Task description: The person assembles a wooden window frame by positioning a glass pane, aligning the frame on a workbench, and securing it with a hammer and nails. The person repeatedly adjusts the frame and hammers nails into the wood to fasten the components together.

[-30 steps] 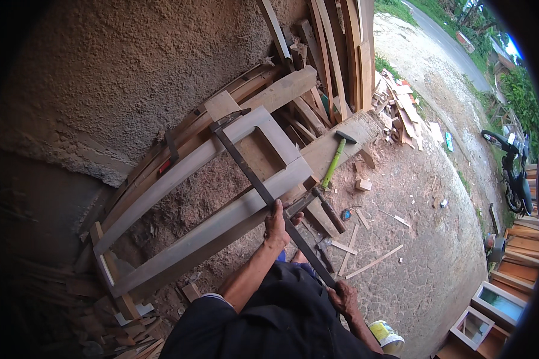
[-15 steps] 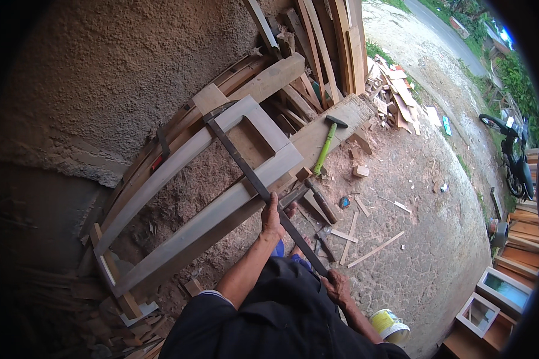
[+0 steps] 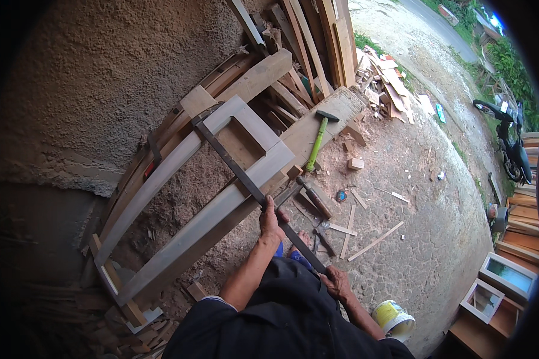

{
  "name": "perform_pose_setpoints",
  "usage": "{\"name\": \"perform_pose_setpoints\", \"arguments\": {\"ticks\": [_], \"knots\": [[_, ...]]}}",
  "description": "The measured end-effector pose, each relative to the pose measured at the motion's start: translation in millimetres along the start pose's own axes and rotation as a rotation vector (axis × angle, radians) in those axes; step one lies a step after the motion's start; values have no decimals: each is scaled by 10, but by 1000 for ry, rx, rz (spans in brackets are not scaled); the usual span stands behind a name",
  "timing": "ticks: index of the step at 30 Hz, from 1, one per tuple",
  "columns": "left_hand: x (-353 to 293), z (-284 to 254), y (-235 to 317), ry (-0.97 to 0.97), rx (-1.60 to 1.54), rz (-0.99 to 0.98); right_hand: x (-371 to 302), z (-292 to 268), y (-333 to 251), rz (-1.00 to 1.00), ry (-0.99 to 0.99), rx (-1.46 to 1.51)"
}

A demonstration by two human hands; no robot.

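Observation:
A long dark bar clamp (image 3: 230, 163) lies slantwise across a grey-brown wooden frame (image 3: 188, 234). Its far end hooks over the frame's far edge. My left hand (image 3: 271, 224) wraps round the bar just off the frame's near rail, beside what looks like the clamp's sliding jaw. Closer to my body, my right hand (image 3: 338, 283) grips the bar's near end. The frame is long, with one curved rail and a squarish opening at its wide end. It rests on timber at both ends.
On the plank to the right lies a hammer with a green handle (image 3: 317, 143). A wooden-handled hammer (image 3: 317, 201), thin offcuts (image 3: 375, 242) and a white-and-yellow bucket (image 3: 393, 318) are around me. Boards (image 3: 335, 45) lean by the rough wall (image 3: 114, 78). A motorcycle (image 3: 509, 140) stands far right.
The view has shifted slightly, so things sit a little further left in it. Both hands keep their hold on the bar clamp, which stays across the frame.

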State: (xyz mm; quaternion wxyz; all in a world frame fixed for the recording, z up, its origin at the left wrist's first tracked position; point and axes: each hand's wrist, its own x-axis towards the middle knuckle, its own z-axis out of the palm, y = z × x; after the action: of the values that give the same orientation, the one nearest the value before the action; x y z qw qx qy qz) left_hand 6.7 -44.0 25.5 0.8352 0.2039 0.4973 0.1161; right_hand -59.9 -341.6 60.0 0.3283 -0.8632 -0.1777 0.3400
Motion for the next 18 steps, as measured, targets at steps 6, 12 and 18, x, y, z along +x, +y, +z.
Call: {"name": "perform_pose_setpoints", "arguments": {"ticks": [6,12,18], "knots": [[-10,27,38,0,44,-9,19,-4,37,37,-86,-10],[48,-2,-27,-48,3,-53,877,-102,-76,417,60,1218],[53,1,-8,-67,27,-52,1691,36,-134,411,160,1863]]}}
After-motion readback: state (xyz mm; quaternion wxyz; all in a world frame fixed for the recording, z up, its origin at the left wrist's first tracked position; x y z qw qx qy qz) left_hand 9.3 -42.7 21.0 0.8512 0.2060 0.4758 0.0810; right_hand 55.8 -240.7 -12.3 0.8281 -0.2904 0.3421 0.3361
